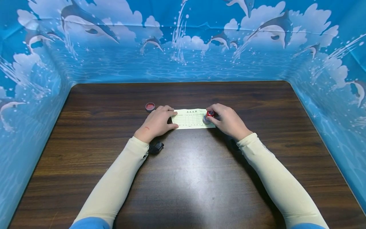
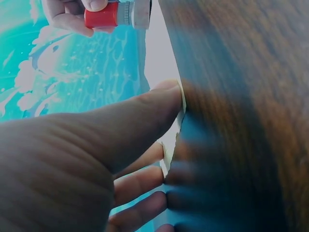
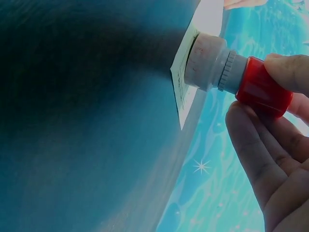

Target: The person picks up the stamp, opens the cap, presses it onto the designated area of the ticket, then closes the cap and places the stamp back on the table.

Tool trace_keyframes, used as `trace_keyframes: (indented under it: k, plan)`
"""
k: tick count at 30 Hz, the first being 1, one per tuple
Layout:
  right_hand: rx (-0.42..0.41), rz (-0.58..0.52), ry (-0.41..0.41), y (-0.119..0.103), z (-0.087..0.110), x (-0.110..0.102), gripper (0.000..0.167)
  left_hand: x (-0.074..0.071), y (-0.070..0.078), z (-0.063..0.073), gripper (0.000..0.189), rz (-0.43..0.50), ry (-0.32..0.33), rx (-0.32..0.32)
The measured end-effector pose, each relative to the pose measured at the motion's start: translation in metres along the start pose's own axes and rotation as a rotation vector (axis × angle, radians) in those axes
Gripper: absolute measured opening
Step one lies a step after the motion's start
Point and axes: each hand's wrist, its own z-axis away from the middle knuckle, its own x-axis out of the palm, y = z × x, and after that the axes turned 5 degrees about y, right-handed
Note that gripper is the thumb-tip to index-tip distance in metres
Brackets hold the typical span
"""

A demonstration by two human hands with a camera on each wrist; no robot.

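Pale sleeves [image 1: 110,181]; right hand [image 1: 228,122] pinches stamp [image 3: 235,72], near upright on right end of paper slip [image 1: 187,120]; left hand [image 1: 156,123], loosely spread, touches left end.

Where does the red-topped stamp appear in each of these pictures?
Head: the stamp, just right of centre, in the right hand.
Left wrist: the stamp, at the top edge, left of centre.
Right wrist: the stamp, right of centre, upper half.
Shared landmark: the paper slip.
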Motion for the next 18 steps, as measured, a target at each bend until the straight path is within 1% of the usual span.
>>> trace_keyframes:
  k: [4, 10, 12, 18]
  plan:
    - [-0.023, 0.018, 0.012, 0.0001, 0.0005, 0.0013, 0.025, -0.0003, 0.0008, 0.0, 0.062, 0.014, -0.006, -0.029]
    - [-0.088, 0.075, 0.047, -0.0009, 0.0016, 0.0041, 0.023, -0.0001, 0.0017, 0.0005, 0.062, 0.002, 0.002, -0.042]
    - [-0.089, 0.084, 0.051, -0.0017, 0.0018, 0.0047, 0.023, -0.0006, 0.002, 0.0007, 0.062, 0.001, 0.001, -0.046]
    - [-0.053, 0.088, 0.032, -0.0026, 0.0014, 0.0054, 0.024, -0.0025, 0.0026, 0.001, 0.066, -0.008, -0.019, -0.054]
